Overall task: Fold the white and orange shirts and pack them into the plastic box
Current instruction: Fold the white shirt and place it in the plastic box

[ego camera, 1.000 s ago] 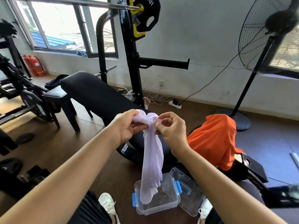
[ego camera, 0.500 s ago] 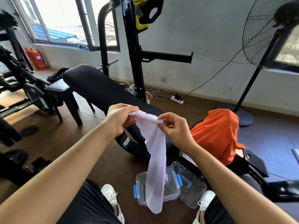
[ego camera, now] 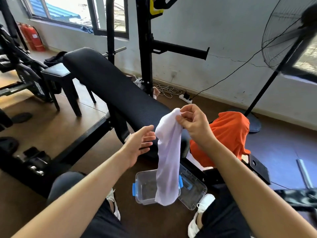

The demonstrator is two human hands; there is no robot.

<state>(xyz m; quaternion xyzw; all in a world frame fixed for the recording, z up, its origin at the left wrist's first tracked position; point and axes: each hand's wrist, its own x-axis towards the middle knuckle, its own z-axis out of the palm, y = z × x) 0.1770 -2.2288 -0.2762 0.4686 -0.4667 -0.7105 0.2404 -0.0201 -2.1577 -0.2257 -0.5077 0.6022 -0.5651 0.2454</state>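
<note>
Bench (ego camera: 120, 93) likely the folding surface, orange shirt (ego camera: 228, 134) heaped at its near end, unfolded | white shirt (ego camera: 169, 160) dangles bunched above open plastic box (ego camera: 145, 188) on floor | right hand (ego camera: 193, 124) pinches its top | left hand (ego camera: 139, 143) spread, empty, just beside cloth, probably to regrip

We find no text we can read. The black round weight plate (ego camera: 38, 85) at the left carries pale lettering too blurred to make out. The red fire extinguishers (ego camera: 33, 37) by the window bear white labels too small to read.
</note>
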